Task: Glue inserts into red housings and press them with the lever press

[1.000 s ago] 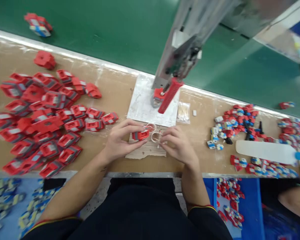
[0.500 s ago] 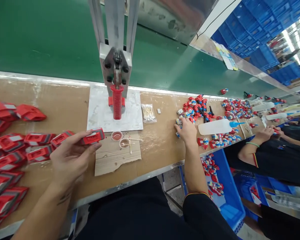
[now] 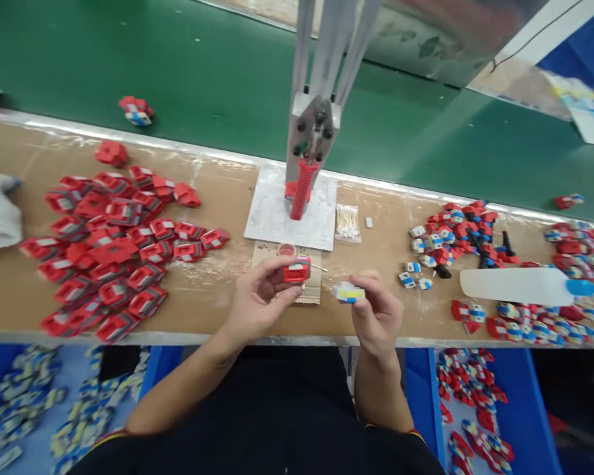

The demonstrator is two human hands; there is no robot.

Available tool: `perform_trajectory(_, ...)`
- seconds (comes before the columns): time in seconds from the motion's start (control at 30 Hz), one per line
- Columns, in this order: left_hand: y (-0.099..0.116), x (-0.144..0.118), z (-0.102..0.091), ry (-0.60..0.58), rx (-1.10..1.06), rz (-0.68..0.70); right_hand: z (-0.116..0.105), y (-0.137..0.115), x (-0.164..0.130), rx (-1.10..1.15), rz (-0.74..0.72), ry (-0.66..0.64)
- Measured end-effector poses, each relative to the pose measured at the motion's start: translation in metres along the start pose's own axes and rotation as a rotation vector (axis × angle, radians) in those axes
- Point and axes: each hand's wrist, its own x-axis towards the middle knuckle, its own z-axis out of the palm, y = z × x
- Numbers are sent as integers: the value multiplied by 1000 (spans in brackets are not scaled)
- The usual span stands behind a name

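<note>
My left hand (image 3: pixel 257 300) is closed on a red and grey plastic toy part (image 3: pixel 296 270), its hollow side facing me, above a torn piece of cardboard (image 3: pixel 311 290). To its right, my right hand (image 3: pixel 379 313) pinches a small white, blue and yellow plastic piece (image 3: pixel 349 292) between thumb and fingers. The two parts are apart, with a short gap between them. Behind the hands stands a hand press with a red handle (image 3: pixel 304 190) on a white board (image 3: pixel 272 227). A small cup of reddish liquid (image 3: pixel 287 250) is partly hidden behind the red part.
Many red parts (image 3: pixel 113 251) lie heaped on the left. A bag of cotton swabs (image 3: pixel 347 223) sits beside the board. Red, white and blue pieces (image 3: pixel 455 231) and a white squeeze bottle (image 3: pixel 517 285) lie on the right. Blue bins (image 3: pixel 525 402) stand below the table edge.
My right hand has left the pile on the right with a white, blue and yellow piece and come near my left hand. The view has turned left. My left hand still holds the red part.
</note>
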Motion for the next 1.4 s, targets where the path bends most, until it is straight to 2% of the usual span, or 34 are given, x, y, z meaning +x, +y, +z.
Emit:
perform_trajectory(0.1,-5,-10,0,-35,-17,-18,20,2,-5,131,46,6)
perform_trajectory(0.2,-6,-17,0,-26,-13,-6,29,8,-9,226,123,52)
perform_trajectory(0.27,-5,-21,1,-5,-21,10,33,8,-12,228,194,60)
perform_trajectory(0.37,-4,-25,5,-10,-33,35,36,2,-14,151,256,7)
perform_trajectory(0.6,-6,-24,4,-26,200,191,34,-6,-11,-27,106,-91)
perform_trajectory(0.73,-6,-22,1,-27,227,278,31,-5,-10,-52,105,-135)
perform_trajectory(0.87,-3,-22,-1,-45,147,267,29,-2,-10,26,127,-151)
perform_trajectory(1.03,1,-21,-2,-54,-41,212,27,-5,-9,164,83,-327)
perform_trajectory(1.23,8,-18,-6,-87,44,235,25,-11,-8,167,12,-383)
perform_trajectory(1.4,18,-17,-6,-113,65,293,26,-12,-8,179,38,-377)
